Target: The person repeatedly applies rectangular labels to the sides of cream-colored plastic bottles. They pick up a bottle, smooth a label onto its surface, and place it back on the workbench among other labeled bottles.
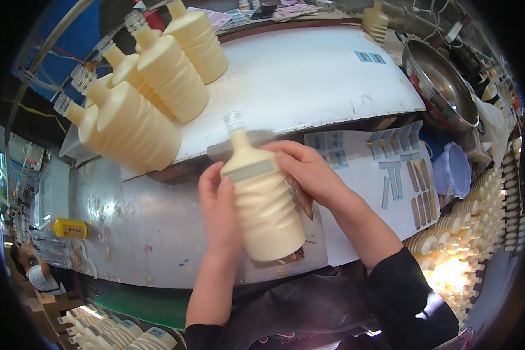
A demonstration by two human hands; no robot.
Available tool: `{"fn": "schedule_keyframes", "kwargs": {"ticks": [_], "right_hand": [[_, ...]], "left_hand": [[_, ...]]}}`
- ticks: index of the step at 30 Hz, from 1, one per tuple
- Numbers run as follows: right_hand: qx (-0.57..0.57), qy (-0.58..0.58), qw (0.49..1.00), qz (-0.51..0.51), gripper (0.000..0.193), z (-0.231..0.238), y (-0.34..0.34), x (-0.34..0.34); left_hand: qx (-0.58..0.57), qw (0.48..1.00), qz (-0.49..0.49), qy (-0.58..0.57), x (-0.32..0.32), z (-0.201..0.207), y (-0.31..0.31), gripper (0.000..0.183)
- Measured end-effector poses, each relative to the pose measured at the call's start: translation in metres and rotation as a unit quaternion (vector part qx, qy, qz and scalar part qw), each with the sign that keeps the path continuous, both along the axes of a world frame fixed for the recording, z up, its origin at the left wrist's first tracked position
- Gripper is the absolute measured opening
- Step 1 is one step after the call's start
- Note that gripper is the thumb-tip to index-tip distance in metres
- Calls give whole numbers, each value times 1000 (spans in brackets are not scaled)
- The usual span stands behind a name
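Observation:
Between my hands a cream ribbed bottle [265, 216] with a clear threaded neck stands slightly tilted above the metal table. A grey-blue label strip [249, 171] lies across its shoulder. My left hand [219, 201] grips the bottle's left side, somewhat blurred. On the other side, my right hand [309, 169] has its thumb and fingers at the right end of the strip. A brown, pointed flat piece [301, 200] sticks out below my right palm, its kind unclear. Behind the bottle's neck is a grey cloth-like patch [219, 153], partly hidden.
Several cream bottles [172, 79] stand on the white raised board [297, 64]. A white sheet [350, 224] carries label strips [394, 181] at right, near a blue-white bucket [452, 169] and metal pan [440, 76]. A yellow container [70, 228] and another person [38, 268] are at left.

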State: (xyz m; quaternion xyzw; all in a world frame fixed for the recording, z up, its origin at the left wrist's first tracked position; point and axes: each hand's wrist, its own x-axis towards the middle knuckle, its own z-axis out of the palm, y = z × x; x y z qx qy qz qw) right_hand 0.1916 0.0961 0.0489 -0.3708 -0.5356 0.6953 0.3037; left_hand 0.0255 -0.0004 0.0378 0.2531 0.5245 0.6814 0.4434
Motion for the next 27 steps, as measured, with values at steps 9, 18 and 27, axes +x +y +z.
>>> {"fn": "schedule_keyframes", "kwargs": {"ticks": [9,18,27], "right_hand": [[74,-47,995,-41,40,-10,-5,-8],[2,28,999,-36,35,-11,-1,-7],[86,-89,992,-29,45,2,-7,-6]], "left_hand": [[-5,999,6,31,7,5,4,30],[-1,996,23,80,7,1,5,33],[-1,996,-12,85,12,12,4,33]]}}
